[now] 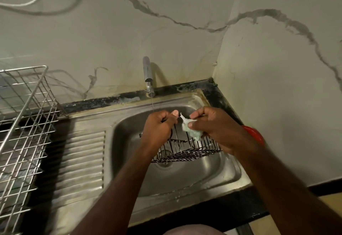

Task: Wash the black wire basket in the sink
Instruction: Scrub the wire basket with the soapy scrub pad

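Head view shows us at the stainless steel sink, holding the black wire basket up over the bowl, above the drain, with one end tilted toward the wall. Our left hand is curled round the basket's upper rim, thumb up, steadying it. Our right hand pinches a pale green soapy scrub pad between thumb and fingers and presses it against the basket's wires just beside the left hand.

A thin stream of water runs from the chrome tap and falls near our left knuckles. On the draining board to the left stands a silver wire dish rack, and something red sits on the black counter behind our right wrist; we cannot tell what it is.

We judge that we are in the scrubbing step. Next we would need to work the pad along the remaining wires, turning the basket with the left hand, then rinse it under the stream.
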